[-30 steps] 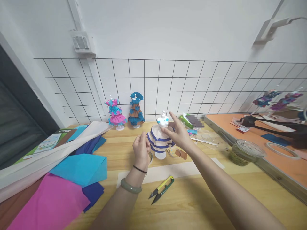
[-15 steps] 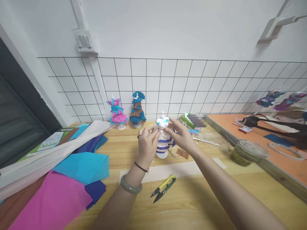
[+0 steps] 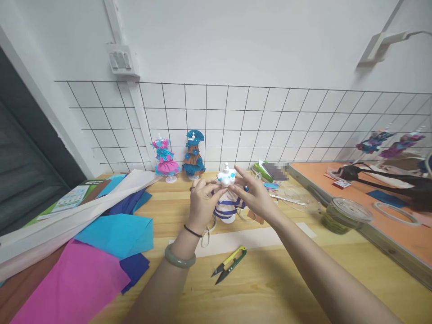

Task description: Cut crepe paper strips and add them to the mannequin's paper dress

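A miniature white dress form (image 3: 226, 178) with small blue decorations on its bust stands on a round white base. Its skirt (image 3: 225, 209) is pale with dark blue stripes. My left hand (image 3: 204, 198) pinches the form at its waist from the left, fingertips closed against it. From the other side, my right hand (image 3: 254, 195) grips the waist, its thumb in front and index finger up by the shoulder. The fingers hide the waist and part of the skirt. Yellow and green thread snips (image 3: 229, 265) lie nearer me on the wooden table (image 3: 249, 301).
Coloured sheets, including pink (image 3: 74, 283) and light blue (image 3: 118, 234), pile up at left. Two dressed forms, one pink (image 3: 167, 162) and one teal-brown (image 3: 193, 155), stand by the wall. A white strip (image 3: 249, 240) lies in front; a lidded clear tub (image 3: 346, 216) sits right.
The dress form's top has tipped toward me and shifted slightly left and down, with both hands following. A pale string loop beside my left wrist shows more fully.
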`<state>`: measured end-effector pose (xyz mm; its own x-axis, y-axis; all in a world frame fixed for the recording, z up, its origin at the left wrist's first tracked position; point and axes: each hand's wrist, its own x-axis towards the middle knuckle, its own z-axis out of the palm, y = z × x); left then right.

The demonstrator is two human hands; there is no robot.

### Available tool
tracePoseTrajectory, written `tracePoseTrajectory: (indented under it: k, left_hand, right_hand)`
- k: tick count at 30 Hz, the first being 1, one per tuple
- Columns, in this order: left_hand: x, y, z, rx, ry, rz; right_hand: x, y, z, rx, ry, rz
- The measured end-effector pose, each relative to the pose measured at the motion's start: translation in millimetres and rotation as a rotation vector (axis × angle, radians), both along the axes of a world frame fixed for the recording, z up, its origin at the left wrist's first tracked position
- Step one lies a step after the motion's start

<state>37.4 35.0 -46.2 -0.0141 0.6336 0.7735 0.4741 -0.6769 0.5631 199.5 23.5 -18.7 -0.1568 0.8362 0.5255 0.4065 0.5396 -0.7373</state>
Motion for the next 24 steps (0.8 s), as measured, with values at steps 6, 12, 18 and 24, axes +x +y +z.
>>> tracePoseTrajectory:
  k: [6,12,18,24]
  left_hand:
    - [-8.0,-0.3,6.3,-0.003,0.051,-0.035]
    - [-14.6,-1.6,11.9,-0.010,0.016,-0.075]
    - [-20.0,-4.8,20.3,-0.025,0.018,-0.095]
    - [-27.7,-8.0,29.4,-0.039,0.000,-0.123]
  right_hand:
    - [-4.5,-3.9,4.3,-0.012,0.009,0.011]
    - [-10.4,-3.3,7.1,-0.012,0.045,0.043]
    - [-15.5,-7.7,13.1,0.005,0.027,0.074]
    - [-22.1,-15.4,27.4,0.034,-0.004,0.057]
